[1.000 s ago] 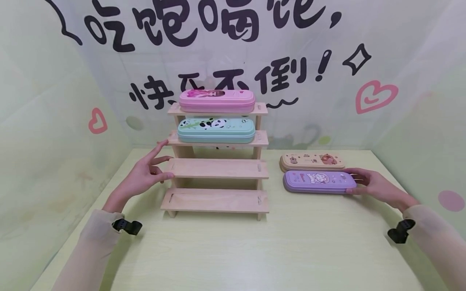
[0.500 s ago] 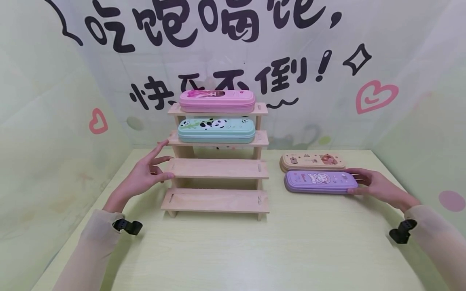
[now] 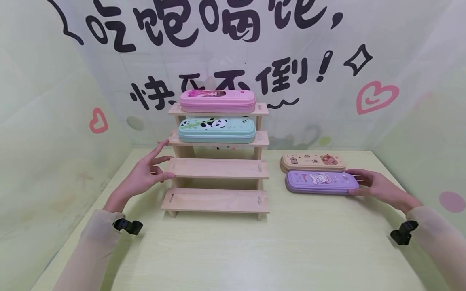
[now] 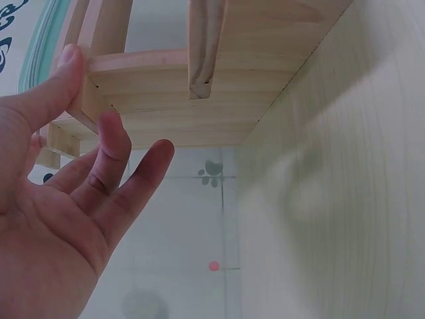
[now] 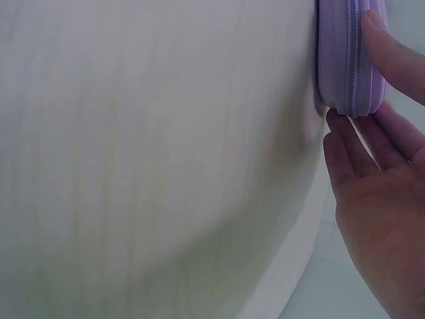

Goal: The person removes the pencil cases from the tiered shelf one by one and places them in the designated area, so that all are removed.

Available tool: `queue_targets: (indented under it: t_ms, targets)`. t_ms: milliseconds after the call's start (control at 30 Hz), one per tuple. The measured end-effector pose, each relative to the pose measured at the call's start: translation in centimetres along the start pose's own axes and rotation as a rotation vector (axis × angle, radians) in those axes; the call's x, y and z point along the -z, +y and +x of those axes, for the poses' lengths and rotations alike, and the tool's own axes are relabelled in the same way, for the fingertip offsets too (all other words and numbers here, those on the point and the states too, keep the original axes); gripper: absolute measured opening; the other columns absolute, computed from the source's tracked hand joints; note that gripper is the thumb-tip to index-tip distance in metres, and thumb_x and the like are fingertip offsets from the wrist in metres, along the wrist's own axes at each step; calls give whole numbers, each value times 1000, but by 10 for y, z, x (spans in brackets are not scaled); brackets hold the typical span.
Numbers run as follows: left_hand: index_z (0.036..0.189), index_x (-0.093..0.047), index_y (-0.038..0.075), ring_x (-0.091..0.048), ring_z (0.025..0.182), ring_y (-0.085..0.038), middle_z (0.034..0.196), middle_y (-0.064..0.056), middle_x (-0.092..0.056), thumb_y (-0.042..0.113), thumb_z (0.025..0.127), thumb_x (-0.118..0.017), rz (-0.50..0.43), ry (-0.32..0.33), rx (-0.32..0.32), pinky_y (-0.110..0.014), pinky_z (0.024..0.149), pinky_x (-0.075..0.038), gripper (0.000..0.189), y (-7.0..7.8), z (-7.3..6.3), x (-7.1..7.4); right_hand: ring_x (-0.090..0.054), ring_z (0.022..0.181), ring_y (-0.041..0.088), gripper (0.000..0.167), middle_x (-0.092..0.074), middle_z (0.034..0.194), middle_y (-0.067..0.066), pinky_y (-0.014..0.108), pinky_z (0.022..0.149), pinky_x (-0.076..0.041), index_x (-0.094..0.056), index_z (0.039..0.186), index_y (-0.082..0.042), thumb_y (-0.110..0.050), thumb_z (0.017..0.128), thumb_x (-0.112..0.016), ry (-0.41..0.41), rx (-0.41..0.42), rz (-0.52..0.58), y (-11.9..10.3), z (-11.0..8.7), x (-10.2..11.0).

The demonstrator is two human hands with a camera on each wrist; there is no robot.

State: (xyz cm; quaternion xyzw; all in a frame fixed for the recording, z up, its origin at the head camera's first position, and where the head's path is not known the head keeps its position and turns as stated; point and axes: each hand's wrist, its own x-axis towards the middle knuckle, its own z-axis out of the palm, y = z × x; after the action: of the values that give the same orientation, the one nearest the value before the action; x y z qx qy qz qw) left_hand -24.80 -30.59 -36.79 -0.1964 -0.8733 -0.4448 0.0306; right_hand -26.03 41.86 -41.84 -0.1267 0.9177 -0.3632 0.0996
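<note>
A four-tier wooden display stand [image 3: 218, 201] carries a pink pencil case [image 3: 218, 102] on its top tier and a mint panda pencil case [image 3: 216, 131] on the tier below. My left hand [image 3: 140, 176], fingers spread, touches the stand's left side; in the left wrist view its thumb [image 4: 66, 66] rests against a board end. To the right, my right hand [image 3: 373, 186] holds the right end of a purple pencil case [image 3: 320, 182]. Its thumb lies along the zipped side and its fingers reach round the end. A cream pencil case [image 3: 313, 161] lies right behind the purple one.
The two lower tiers of the stand bear no cases. The stand and both loose cases rest on a pale wooden table [image 3: 233, 254]. A printed white backdrop [image 3: 309, 36] rises behind, with pale side walls left and right.
The purple pencil case and my right hand have shifted very slightly to the right. My left hand keeps its place at the stand.
</note>
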Motion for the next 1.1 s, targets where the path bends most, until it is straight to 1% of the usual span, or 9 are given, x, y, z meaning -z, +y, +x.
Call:
queue_targets:
  t_ms: [133,333,533,600,667,800,867,1033,1100]
  targets:
    - [169,-18,42,-74,77,-27,151,-29,-52,12,92,-84,-2,3,1,-28,59,-52,106,1,-1,0,-51,133,37,81,-45,153,33,13,90,-45,-36,159,6,-20,96,-80,2,2,-3,0,0,0]
    - [169,-19,43,-73,76,-27,151,-28,-53,13,92,-85,-3,4,-1,-28,58,-52,106,0,-1,-2,-50,116,-3,81,-46,152,33,13,90,-46,-37,159,6,-19,95,-81,5,8,7,2,-1,1]
    - [169,-19,43,-73,76,-27,151,-28,-53,13,92,-85,-2,6,-4,-28,59,-52,106,0,-1,-2,-49,113,-9,79,-49,151,28,13,89,-46,-41,157,5,-18,94,-83,70,61,-22,-1,-7,4]
    - [169,-19,43,-74,76,-27,151,-28,-53,13,92,-85,-4,5,-5,-28,59,-52,106,0,0,-2,-50,112,-11,77,-54,148,17,12,89,-46,-44,155,4,-16,93,-83,109,88,-34,-3,-10,6]
    - [169,-19,43,-74,76,-27,151,-28,-53,13,92,-85,-3,3,-5,-28,59,-52,106,1,0,-2,-50,112,-12,74,-57,142,-2,10,89,-44,-45,153,4,-15,92,-84,140,114,-40,-6,-13,8]
    - [169,-18,43,-73,76,-27,151,-28,-52,13,92,-85,-1,0,-5,-29,59,-52,106,1,0,-2,-49,112,-14,70,-51,129,-28,6,89,-41,-48,150,3,-10,91,-84,183,174,-43,-20,-17,10]
    - [169,-18,43,-73,76,-27,151,-28,-52,13,92,-85,2,2,-5,-29,60,-53,106,1,0,-2,-48,112,-14,70,-52,131,-23,5,89,-39,-49,150,2,-11,91,-84,191,188,-59,-31,-18,11]
    - [169,-18,42,-73,76,-27,151,-28,-52,13,92,-85,6,6,-7,-29,60,-53,106,0,0,-2,-48,112,-13,72,-56,142,13,4,89,-38,-49,152,0,-14,91,-85,182,206,-104,-65,-17,10]
    - [169,-18,42,-73,75,-27,151,-29,-52,13,92,-85,4,6,-7,-29,60,-53,106,1,-1,-2,-50,111,-13,73,-56,142,20,5,89,-40,-49,152,0,-13,90,-86,182,231,-109,-78,-17,7]
